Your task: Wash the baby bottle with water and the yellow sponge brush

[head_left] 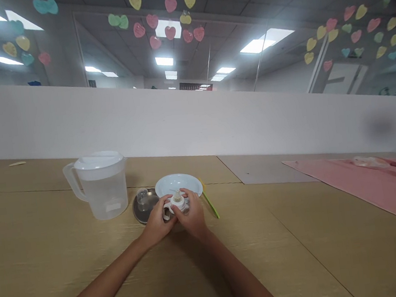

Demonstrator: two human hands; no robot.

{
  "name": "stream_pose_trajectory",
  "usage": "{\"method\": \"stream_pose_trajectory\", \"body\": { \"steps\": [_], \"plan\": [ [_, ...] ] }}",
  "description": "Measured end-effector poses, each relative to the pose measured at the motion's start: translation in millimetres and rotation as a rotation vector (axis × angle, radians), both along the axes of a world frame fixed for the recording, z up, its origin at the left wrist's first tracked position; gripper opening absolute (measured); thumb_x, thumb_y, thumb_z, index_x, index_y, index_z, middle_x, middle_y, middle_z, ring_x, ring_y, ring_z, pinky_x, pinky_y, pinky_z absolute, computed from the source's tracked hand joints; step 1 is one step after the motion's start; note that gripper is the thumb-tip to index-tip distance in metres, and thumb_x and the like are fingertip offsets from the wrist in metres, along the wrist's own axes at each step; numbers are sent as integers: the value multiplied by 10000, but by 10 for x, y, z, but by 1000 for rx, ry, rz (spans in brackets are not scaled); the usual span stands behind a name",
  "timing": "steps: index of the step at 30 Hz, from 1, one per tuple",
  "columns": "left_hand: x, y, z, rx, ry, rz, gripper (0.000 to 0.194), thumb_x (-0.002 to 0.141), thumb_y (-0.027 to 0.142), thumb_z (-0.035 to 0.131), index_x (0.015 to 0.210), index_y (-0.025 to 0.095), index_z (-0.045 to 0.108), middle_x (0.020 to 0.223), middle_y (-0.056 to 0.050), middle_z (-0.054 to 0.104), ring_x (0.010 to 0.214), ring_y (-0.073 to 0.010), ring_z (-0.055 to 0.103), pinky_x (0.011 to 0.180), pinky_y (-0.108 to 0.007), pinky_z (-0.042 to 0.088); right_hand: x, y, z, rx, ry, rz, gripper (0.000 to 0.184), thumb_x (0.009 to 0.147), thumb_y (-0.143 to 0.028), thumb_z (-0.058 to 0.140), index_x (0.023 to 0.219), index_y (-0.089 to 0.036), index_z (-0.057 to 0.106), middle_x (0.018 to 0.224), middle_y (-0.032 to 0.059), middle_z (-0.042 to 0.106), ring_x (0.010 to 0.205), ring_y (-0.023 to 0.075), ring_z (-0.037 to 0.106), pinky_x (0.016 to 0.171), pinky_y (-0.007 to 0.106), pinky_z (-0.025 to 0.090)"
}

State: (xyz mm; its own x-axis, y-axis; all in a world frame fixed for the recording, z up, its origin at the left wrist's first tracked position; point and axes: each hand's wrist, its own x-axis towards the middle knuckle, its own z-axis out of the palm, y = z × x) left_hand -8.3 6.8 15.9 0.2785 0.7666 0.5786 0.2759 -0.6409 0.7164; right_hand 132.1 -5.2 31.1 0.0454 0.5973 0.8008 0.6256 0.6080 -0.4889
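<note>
White plastic rings the top of a baby bottle (177, 202), held in both hands over a tan table (286, 253), on the near-edge side of a pale bowl (158, 186). The left hand (157, 223) curls around the side with a white handle (166, 212); the right hand (195, 216) closes on the opposite side, its thumb and fingers against the ring. Whether the base meets the table cannot be seen. The bottle looks light and stiff, likely slick if wet, with a soft teat that would bend under pressure; the ring and handle seem the surest holds. Toward the table's left edge stand a metal tray (138, 215) bearing a clear cup (143, 201) and, beyond it, a lidded jug (104, 191). A green stick (211, 205) lies beside the bowl; pink cloth (365, 186) covers the table's far right corner.
</note>
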Motion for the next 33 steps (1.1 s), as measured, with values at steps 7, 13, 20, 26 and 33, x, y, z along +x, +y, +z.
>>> {"method": "stream_pose_trajectory", "body": {
  "steps": [7, 13, 20, 26, 33],
  "plan": [
    [5, 1, 2, -44, -48, 20, 536, 732, 354, 626, 1193, 169, 425, 1070, -89, 613, 966, -212, 590, 860, -346, 449, 1, 0, -22, 61, -45, 60, 410, 801, -286, 529, 1184, -140, 515, 1103, 122, 608, 1027, 229, 557, 883, 359, 448],
    [66, 13, -24, -48, -88, 50, 450, 701, 283, 623, 1099, 170, 445, 1039, -76, 622, 926, -200, 595, 827, -330, 454, -71, -31, -48, 50, -14, -77, 349, 779, -302, 554, 1095, -155, 542, 997, 110, 616, 973, 238, 553, 856, 380, 445],
    [-73, 50, 13, 13, 44, 92, 700, 712, 337, 634, 1310, 179, 306, 1071, -84, 623, 1006, -216, 587, 911, -375, 430, -73, -26, -89, 46, 9, -115, 403, 784, -363, 573, 1121, -151, 513, 996, 109, 605, 951, 229, 563, 827, 364, 458],
    [-429, 296, -15, 204, 195, 273, 686, 787, 485, 549, 1355, 176, 319, 1293, -139, 498, 1183, -276, 472, 992, -441, 370, -71, -34, -103, 38, -5, -112, 394, 810, -388, 541, 1122, -150, 509, 1004, 111, 604, 962, 227, 562, 830, 361, 455],
    [-715, 630, -209, 165, 447, 567, 462, 855, 397, 425, 1234, 135, 458, 1181, -148, 580, 1116, -296, 522, 935, -439, 395, -62, -43, -86, 6, -28, -100, 385, 818, -393, 522, 1116, -149, 520, 995, 110, 611, 954, 230, 568, 822, 365, 450]
  ]
}}
